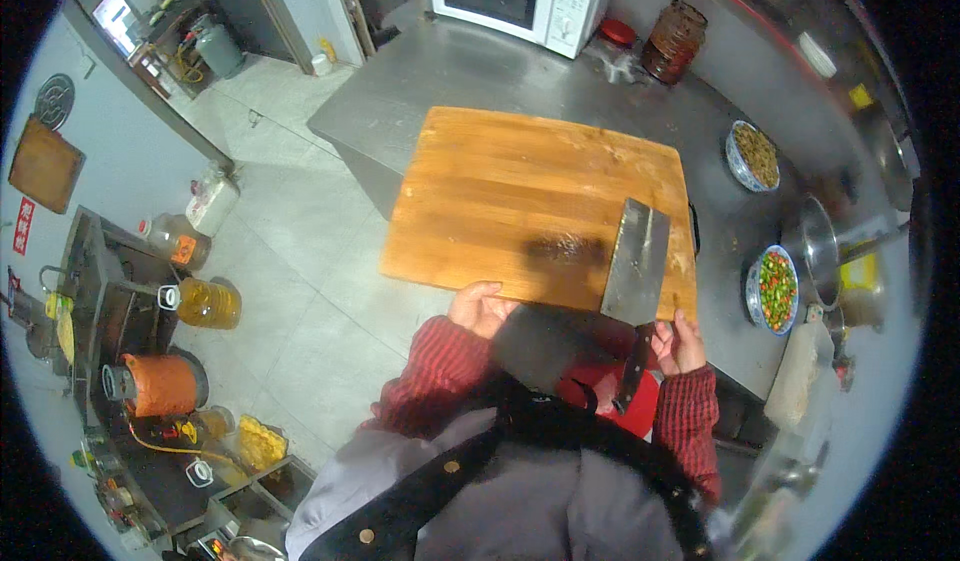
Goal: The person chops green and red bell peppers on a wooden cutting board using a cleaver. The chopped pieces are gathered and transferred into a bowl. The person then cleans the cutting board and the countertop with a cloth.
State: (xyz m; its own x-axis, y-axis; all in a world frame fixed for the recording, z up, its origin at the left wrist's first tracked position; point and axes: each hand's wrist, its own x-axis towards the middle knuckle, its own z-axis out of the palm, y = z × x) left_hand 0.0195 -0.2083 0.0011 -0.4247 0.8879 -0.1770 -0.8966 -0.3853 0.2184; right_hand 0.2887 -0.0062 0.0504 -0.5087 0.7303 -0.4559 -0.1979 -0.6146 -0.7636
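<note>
A wooden cutting board (525,193) spans the middle of the view, its near edge sticking out past the metal counter. My left hand (480,309) grips that near edge toward its left, thumb on top. At the near right corner, my right hand (679,343) holds the board with the thumb up and fingers beneath. A cleaver (636,261) lies flat on the right part of the board, its dark handle pointing toward me beyond the edge. A damp dark patch shows on the wood beside the blade.
On the stainless counter (480,73) stand a white microwave (517,2), a red-lidded jar (616,43), a rusty can (675,39), a bowl of brown chopped food (756,156) and a bowl of chopped peppers (776,291). Oil jugs (206,304) and an orange gas cylinder (157,385) are at left.
</note>
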